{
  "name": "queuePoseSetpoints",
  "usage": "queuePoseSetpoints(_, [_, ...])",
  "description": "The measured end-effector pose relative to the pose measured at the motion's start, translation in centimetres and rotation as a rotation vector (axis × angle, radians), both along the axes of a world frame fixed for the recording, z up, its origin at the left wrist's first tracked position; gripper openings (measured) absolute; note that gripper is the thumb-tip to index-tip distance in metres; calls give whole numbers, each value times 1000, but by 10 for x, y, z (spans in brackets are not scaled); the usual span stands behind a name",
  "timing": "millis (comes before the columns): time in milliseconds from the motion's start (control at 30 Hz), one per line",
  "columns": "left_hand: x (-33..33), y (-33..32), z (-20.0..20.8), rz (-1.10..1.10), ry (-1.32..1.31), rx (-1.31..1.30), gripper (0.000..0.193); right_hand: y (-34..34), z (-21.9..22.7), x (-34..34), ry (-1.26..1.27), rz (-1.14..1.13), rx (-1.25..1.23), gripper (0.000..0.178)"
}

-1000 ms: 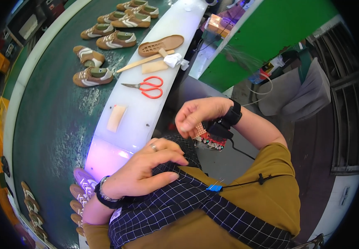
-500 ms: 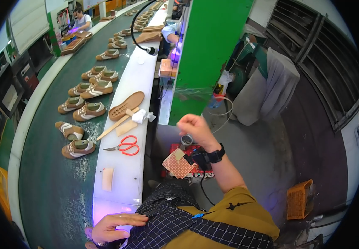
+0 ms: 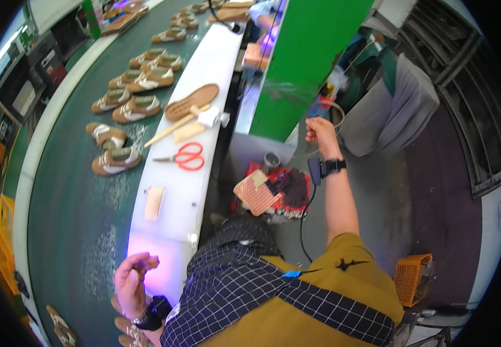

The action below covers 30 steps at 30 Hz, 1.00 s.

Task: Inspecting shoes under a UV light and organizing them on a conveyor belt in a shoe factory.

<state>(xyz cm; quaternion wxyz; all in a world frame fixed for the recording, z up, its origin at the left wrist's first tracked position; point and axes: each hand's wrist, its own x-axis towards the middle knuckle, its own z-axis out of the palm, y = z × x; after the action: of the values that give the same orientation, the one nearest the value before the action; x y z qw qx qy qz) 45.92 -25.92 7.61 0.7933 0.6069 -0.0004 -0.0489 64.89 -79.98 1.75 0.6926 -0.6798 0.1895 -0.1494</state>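
Observation:
My left hand [image 3: 132,282] hovers at the near end of the white bench [image 3: 175,225], by the edge of the green conveyor belt [image 3: 71,220]. Its fingers are loosely curled and nothing shows in it. My right hand [image 3: 320,132] is stretched out to the right, off the bench, closed in a fist next to a pale hose loop [image 3: 337,113] and the green panel [image 3: 302,69]. A black watch sits on that wrist. Red-handled scissors [image 3: 184,156], a tan sole [image 3: 191,101], a wooden-handled brush [image 3: 178,122] and a small tan piece [image 3: 154,202] lie on the bench.
Several sandals [image 3: 129,107] ride on the belt. A red box [image 3: 273,188] with a checked pad and dark scraps sits on the floor below my right arm. Grey cloth [image 3: 398,110] hangs at the right, and an orange crate [image 3: 412,277] stands lower right. Another person works at the far end.
My right hand has swung out from in front of my chest to the right, toward the green panel. My left hand has lifted from my lap to the bench edge.

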Motion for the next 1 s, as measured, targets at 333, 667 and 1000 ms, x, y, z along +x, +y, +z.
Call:
queuePoseSetpoints(333, [-16,-11,-20,42,195,32,44,18,-184,16,701,145,-18,13])
queuePoseSetpoints(667, [-7,-43,-49,-388,409,-41,44,79,-277,-45,831,547,-221,12])
queuePoseSetpoints(1000, [-7,-48,-66,-172,535,69,42,7,-338,-131,1006,339,-709,22])
